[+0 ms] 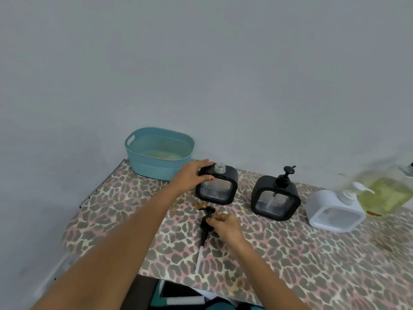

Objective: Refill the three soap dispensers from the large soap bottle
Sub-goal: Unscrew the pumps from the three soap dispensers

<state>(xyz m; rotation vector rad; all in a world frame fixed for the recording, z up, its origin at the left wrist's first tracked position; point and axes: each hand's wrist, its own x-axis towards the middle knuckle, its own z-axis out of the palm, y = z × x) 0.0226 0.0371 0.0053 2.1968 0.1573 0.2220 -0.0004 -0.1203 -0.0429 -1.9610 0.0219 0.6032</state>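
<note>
Three square soap dispensers stand in a row on the table. The left black dispenser (pixel 216 186) has its neck uncovered, and my left hand (pixel 192 177) grips its top left corner. Its black pump (pixel 205 229), with a white tube, lies on the table in front of it, and my right hand (pixel 224 227) holds the pump's collar. The middle black dispenser (pixel 275 199) keeps its pump on. The white dispenser (pixel 335 211) stands to the right with a white pump. Behind it sits the large soap bottle (pixel 384 194) with yellow-green liquid, blurred at the frame's edge.
A teal perforated basket (pixel 159 153) stands at the back left corner of the table (pixel 312 260), which has a leopard-print cover. A grey wall rises right behind the table. The table's left edge runs close to the basket.
</note>
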